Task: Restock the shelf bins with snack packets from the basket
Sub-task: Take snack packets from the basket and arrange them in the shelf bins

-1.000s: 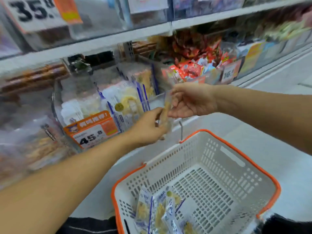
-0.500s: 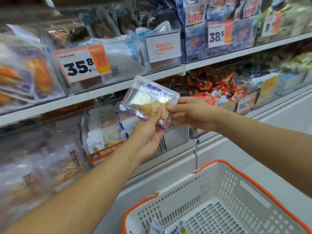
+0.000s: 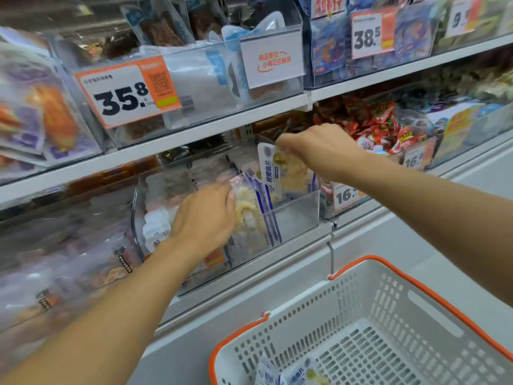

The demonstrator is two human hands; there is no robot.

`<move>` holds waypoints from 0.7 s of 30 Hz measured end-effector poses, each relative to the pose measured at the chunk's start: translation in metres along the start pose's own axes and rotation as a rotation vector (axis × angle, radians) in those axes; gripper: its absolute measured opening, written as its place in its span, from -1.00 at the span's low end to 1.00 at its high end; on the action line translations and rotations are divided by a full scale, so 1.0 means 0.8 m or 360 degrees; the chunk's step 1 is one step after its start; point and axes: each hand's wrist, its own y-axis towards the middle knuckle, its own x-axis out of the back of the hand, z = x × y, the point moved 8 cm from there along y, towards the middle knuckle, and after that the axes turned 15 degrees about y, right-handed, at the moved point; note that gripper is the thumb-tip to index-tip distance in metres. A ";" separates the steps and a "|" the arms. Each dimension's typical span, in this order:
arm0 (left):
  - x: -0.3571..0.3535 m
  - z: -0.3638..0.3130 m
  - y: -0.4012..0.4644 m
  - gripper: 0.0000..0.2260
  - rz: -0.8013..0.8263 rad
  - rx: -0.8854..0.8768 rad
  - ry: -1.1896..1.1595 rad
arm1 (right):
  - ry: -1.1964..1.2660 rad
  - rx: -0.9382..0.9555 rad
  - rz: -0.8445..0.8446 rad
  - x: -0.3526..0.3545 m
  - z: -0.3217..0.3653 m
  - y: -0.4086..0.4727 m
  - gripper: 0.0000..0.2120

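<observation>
My right hand (image 3: 324, 151) pinches the top of a clear snack packet (image 3: 283, 170) with blue stripes and yellow pieces, holding it upright over the clear shelf bin (image 3: 294, 215) on the lower shelf. My left hand (image 3: 204, 218) reaches into the same bin and presses against the packets (image 3: 249, 209) standing there; its fingertips are hidden among them. The white basket (image 3: 388, 315) with an orange rim sits at the lower right, with a few similar packets (image 3: 288, 373) at its bottom.
The upper shelf (image 3: 194, 134) carries clear bins with price tags 35.8 (image 3: 122, 98) and 38.5 (image 3: 369, 34). A bin of red packets (image 3: 374, 126) stands right of the target bin. Blurred packets fill the bins at the left. A grey base cabinet (image 3: 277, 290) runs below the shelves.
Both hands held one packet in front of the shelf before. Now the right hand alone has carried it down over the bin, and the left hand has let go and moved into the bin.
</observation>
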 end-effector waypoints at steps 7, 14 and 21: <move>-0.004 0.000 -0.002 -0.66 0.0058 0.0045 0.0003 | -0.0112 -0.0016 0.0255 -0.064 0.009 0.036 -0.74; -0.004 0.001 -0.003 -0.66 0.0065 0.0064 0.0026 | 0.0044 -0.0105 0.0503 -0.092 0.002 0.050 -0.47; -0.004 0.003 0.000 -0.65 0.0081 0.0080 0.0035 | -0.0150 -0.0014 0.0284 -0.105 0.012 0.050 -0.49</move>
